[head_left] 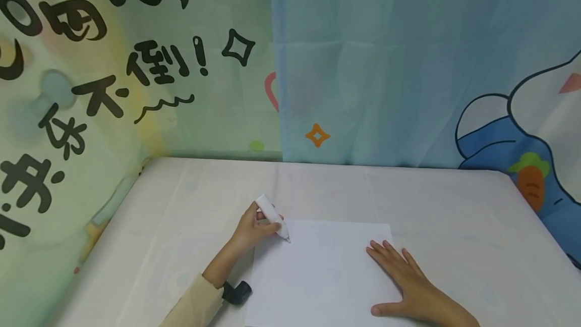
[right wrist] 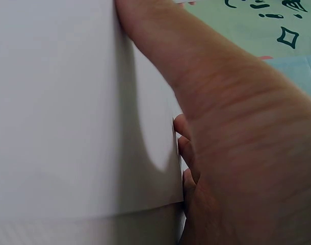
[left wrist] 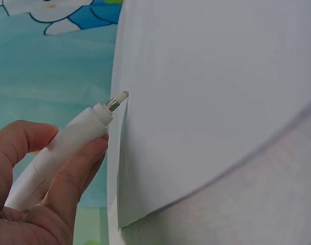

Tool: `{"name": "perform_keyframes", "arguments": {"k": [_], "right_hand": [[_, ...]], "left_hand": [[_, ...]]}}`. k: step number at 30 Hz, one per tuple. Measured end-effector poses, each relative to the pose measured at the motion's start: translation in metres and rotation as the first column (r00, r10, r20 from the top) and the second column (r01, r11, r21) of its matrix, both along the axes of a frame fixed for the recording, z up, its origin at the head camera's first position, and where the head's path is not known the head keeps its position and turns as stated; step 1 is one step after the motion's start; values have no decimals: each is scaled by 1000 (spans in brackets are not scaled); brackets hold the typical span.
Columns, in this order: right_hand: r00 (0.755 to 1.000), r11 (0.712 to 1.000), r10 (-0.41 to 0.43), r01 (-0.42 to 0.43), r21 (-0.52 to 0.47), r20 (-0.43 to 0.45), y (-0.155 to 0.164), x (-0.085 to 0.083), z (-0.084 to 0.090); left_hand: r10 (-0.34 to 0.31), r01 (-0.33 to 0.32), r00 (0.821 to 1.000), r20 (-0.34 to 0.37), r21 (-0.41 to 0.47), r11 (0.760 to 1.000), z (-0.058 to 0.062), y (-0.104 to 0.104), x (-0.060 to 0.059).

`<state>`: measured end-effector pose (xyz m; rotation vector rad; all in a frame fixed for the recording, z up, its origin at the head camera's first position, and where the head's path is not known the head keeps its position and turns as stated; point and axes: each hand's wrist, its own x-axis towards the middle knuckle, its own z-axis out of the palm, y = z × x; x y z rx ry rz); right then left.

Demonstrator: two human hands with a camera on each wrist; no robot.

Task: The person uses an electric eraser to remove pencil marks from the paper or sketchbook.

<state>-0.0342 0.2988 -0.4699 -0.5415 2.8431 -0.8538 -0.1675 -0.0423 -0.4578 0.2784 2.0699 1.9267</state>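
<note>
We see the left hand point(head_left: 251, 227) gripping a white pen point(head_left: 272, 217) — tip at the paper point(head_left: 317, 271) corner — while the right hand point(head_left: 410, 282) presses flat, fingers straight.

The head view looks forward and down at the desk point(head_left: 181, 206). Both wrist views sit close above the same sheet of paper point(head_left: 317, 271).

White marker point(head_left: 272, 215) with a silver collar and pale tip over a plain white sheet of paper point(head_left: 327, 271) on an off-white tablecloth point(head_left: 181, 206), a black cap point(head_left: 238, 292) beside a beige sleeve point(head_left: 195, 307), and pastel green and blue cartoon curtains point(head_left: 363, 64) bearing black lettering, an orange star and a carrot.
</note>
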Motion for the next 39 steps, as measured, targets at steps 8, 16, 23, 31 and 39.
{"name": "perform_keyframes", "arguments": {"k": [8,16,23,31,39], "right_hand": [[1000,1000,-3,3,6,11,-1,-1,0],[1000,1000,-14,14,17,6,1,0,0],[1000,1000,-3,3,8,-9,1,0,0],[1000,1000,-18,18,18,2,0,0,0],[999,1000,-26,25,14,20,-2,0,1]], "left_hand": [[27,-27,999,-16,-20,999,-2,0,-1],[6,-6,1000,-4,-2,1000,0,0,0],[-14,14,1000,8,11,1000,0,0,1],[35,-35,999,15,1,999,1,0,0],[126,-125,991,51,-11,992,4,2,-2]]}}
